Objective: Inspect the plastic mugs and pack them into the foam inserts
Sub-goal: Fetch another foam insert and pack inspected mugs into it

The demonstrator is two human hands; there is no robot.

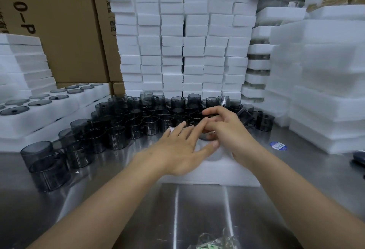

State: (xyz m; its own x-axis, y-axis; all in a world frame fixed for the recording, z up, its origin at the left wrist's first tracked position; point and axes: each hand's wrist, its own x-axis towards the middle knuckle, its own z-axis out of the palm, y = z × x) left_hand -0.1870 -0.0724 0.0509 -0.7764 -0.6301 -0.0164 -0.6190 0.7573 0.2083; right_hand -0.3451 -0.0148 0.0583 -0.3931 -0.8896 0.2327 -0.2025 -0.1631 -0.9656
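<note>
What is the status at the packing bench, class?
Both hands, left and right, over foam insert. Right fingers apparently gripping a mug, blurred. Loose mugs crowd behind.

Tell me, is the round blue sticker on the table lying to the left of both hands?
No, the blue sticker lies on the steel table, right of both hands.

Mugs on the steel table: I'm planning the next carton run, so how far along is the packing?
Done: the stack at right shows dark mugs sandwiched between foam.
In hand: both hands, left and right, press a mug into the foam insert in front.
Left: dozens of loose mugs crowd the table, so most work remains.
</note>
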